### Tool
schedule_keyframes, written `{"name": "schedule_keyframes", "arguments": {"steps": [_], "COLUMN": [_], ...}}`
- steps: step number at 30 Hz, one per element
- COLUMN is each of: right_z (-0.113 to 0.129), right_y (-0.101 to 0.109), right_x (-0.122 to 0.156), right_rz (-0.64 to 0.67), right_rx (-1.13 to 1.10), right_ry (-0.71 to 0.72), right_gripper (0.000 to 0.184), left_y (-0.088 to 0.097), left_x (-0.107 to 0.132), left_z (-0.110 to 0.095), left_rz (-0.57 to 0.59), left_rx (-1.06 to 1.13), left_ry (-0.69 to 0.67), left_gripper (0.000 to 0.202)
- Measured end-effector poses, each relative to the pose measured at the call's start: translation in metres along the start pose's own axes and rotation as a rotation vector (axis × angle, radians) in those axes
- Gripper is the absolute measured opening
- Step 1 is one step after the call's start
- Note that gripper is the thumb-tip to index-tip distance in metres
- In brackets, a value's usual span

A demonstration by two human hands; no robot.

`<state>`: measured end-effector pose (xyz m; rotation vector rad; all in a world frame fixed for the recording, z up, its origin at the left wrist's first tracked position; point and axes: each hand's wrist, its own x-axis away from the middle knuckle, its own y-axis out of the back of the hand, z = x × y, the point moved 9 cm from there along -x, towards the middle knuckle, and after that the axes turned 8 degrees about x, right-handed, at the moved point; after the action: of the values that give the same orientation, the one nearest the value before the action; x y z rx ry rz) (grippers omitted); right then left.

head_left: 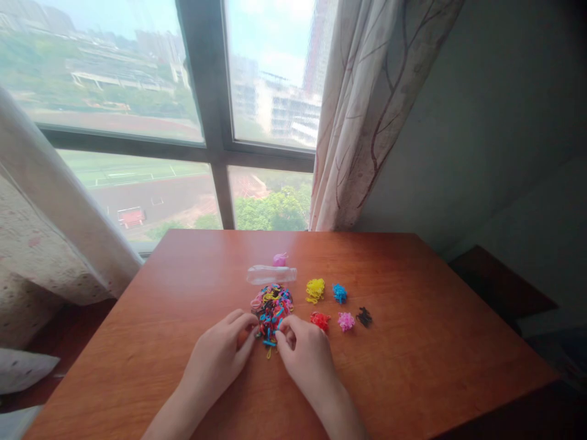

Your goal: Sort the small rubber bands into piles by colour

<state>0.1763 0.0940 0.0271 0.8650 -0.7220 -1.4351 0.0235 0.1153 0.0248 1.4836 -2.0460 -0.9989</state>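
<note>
A mixed pile of small coloured rubber bands [273, 302] lies on the wooden table between my hands. My left hand [224, 342] touches the pile's left edge, thumb and fingers closed together; whatever is between them is too small to make out. At the lower right edge is my right hand [305, 348], its thumb and forefinger pinched at a blue band. To the right sit separate heaps of bands: yellow [315, 290], blue [340, 293], red [320, 321], pink [346, 321] and black [364, 316]. My right hand partly covers the near side of the red heap.
Behind the pile a clear plastic container [271, 275] lies on its side, with a pink object [280, 260] just beyond it. The table [413, 366] reaches to a window [215, 153] at the back. Curtains [353, 122] hang on both sides.
</note>
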Motion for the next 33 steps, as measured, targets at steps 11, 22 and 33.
{"name": "schedule_keyframes", "arguments": {"steps": [11,22,33], "right_z": [0.001,0.009,-0.005], "right_y": [-0.002,-0.002,-0.004], "right_x": [0.004,0.006,0.012], "right_rz": [0.007,0.054,0.114], "right_rx": [-0.18,0.098,0.294], "right_ry": [0.031,0.08,-0.02], "right_gripper": [0.012,0.016,0.012], "left_y": [-0.01,0.003,0.007], "left_x": [0.004,0.002,0.004], "left_z": [-0.028,-0.009,-0.015], "left_rz": [0.039,-0.03,-0.083], "left_rx": [0.111,0.009,-0.015], "left_ry": [-0.155,-0.101,-0.13], "left_gripper": [0.017,0.026,0.026]}}
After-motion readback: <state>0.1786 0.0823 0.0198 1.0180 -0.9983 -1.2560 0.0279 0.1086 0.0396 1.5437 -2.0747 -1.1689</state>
